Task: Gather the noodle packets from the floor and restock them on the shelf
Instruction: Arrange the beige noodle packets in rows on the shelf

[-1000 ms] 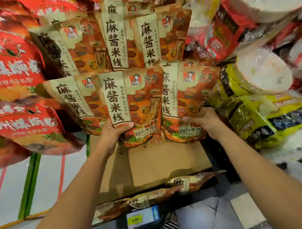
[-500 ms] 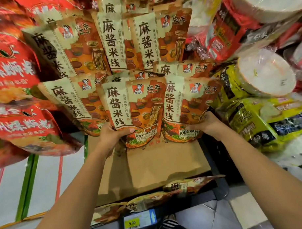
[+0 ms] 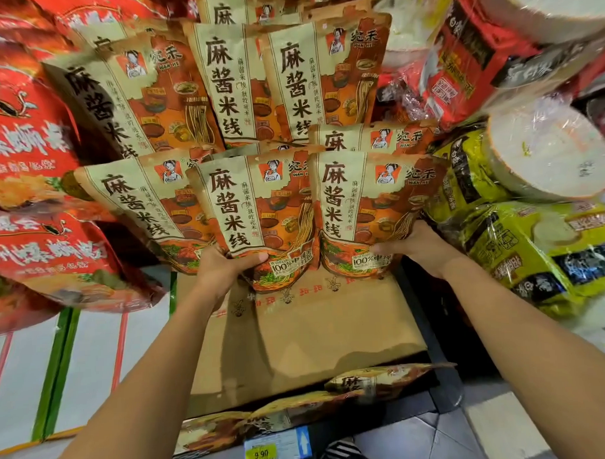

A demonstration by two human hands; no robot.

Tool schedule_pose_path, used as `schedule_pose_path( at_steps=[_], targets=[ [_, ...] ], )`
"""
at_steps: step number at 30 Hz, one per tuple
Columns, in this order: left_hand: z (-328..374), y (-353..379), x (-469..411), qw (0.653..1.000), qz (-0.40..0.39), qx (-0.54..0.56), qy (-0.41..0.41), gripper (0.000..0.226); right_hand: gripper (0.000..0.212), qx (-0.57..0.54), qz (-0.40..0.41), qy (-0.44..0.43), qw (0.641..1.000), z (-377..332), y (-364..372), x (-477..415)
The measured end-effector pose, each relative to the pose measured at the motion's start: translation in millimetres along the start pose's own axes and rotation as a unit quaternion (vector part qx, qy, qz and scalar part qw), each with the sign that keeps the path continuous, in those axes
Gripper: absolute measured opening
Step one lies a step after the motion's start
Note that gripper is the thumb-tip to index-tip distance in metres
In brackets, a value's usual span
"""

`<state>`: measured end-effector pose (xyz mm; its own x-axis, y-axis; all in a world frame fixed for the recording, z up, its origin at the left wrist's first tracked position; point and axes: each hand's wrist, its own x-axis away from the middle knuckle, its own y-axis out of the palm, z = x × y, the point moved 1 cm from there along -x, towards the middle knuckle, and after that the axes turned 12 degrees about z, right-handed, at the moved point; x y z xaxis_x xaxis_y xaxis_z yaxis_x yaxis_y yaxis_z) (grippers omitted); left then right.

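Left grip [image 3: 223,270], right grip [image 3: 418,249] holding tan-orange packets [image 3: 256,217]

Your bare arms both reach forward and up, forearms angling slightly inward. Your left hand [image 3: 223,273] curls round the bottom of a packet [image 3: 259,213], thumb lying across its front. Your right hand [image 3: 420,247] grips the next packet [image 3: 362,206] at its lower right, thumb pressed on the front.

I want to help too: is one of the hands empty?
No, the left hand holds the middle noodle packet and the right hand holds the right noodle packet.
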<state>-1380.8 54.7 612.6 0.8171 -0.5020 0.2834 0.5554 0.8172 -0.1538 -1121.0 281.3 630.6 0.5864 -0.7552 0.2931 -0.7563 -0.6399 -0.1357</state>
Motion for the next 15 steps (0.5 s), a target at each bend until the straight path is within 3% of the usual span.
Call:
schedule_pose_path(
  at_steps=[2,4,8,15],
  targets=[
    [0,0,-1,1.000,-0.002,-0.007,0.002,0.038,0.089,-0.004,-0.010,0.009,1.000,1,1,-1],
    [-1,0,0,1.000,0.002,-0.011,0.002,0.039,0.093,-0.007,-0.010,0.013,1.000,4,2,-2],
    [-1,1,0,1.000,0.009,-0.012,-0.008,0.048,0.073,-0.009,-0.005,0.014,1.000,5,1,-3],
    [-5,5,17,0.998,0.067,-0.010,0.007,0.048,0.044,-0.044,0.137,-0.005,0.990,24,14,18]
  ],
)
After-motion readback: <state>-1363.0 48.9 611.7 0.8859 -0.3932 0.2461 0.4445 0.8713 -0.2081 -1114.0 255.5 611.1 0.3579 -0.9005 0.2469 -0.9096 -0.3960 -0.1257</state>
